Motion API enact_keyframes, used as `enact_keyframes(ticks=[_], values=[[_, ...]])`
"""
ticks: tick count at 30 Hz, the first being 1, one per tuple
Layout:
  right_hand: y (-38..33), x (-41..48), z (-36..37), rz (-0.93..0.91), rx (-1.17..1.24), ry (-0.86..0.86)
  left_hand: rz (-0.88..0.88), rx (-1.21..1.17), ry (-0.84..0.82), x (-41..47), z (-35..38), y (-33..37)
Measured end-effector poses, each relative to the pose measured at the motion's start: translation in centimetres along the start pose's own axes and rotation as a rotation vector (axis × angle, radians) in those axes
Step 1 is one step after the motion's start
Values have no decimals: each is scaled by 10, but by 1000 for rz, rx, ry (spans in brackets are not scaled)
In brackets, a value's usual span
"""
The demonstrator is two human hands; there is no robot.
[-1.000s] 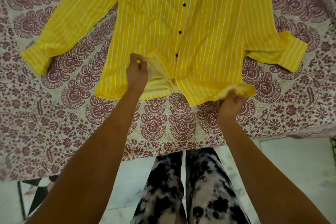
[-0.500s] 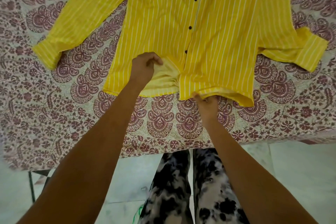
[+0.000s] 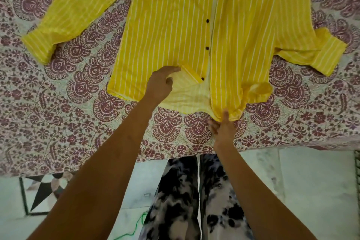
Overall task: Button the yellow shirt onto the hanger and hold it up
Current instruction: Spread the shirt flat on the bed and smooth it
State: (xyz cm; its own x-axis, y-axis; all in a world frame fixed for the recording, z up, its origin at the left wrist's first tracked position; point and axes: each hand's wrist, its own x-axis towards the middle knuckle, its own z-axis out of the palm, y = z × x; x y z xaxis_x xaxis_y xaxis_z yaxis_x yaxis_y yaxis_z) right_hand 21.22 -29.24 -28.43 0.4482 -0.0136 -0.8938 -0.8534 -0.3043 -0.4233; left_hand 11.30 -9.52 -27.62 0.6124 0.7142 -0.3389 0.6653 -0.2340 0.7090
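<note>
Head: right hand [image 3: 224,129] pinches yellow shirt [image 3: 165,25] hem, left hand [image 3: 160,84] touches it

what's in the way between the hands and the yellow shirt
Nothing visible. The right hand pinches the bottom hem of the shirt, and the left hand touches its turned-back front flap.
</note>
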Motion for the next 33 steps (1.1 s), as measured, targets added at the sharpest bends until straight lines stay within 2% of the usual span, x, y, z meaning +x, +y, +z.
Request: enact_keyframes(ticks=[4,5,7,9,11,12,13,14,16,21,22,24,27,30,33], values=[[6,-2,9,-35,33,-1,0,-25,17,-2,-2,-2],[6,0,7,-52,3,-11,-1,-57,25,-4,-3,1],[8,2,3,-85,-211,-109,4,-121,-5,-10,-1,12],[11,1,-1,-103,-402,-250,-15,-85,-220,-19,6,19],[10,2,-8,-172,-572,-353,-45,191,-637,-27,16,18],[6,3,-12,-245,-702,-397,-77,371,-829,-29,19,18],[2,4,-16,-352,-860,-419,-111,498,-950,-30,22,18],[-2,5,-20,-494,-1013,-402,-124,547,-999,-29,23,19],[-11,8,-30,-743,-1162,-227,-85,536,-924,-27,27,26],[-31,16,-44,-1107,-999,244,44,331,-252,-21,46,42],[-37,21,-46,-1152,-1003,339,43,293,-195,-18,52,46],[-51,32,-46,-1096,-994,484,5,289,-191,-10,64,52],[-75,45,-48,-878,-889,484,-46,452,-263,-2,83,60],[-95,55,-53,-704,-735,366,-61,520,-242,-1,92,60],[-97,53,-61,-819,-683,245,-37,342,-188,-3,94,52]])
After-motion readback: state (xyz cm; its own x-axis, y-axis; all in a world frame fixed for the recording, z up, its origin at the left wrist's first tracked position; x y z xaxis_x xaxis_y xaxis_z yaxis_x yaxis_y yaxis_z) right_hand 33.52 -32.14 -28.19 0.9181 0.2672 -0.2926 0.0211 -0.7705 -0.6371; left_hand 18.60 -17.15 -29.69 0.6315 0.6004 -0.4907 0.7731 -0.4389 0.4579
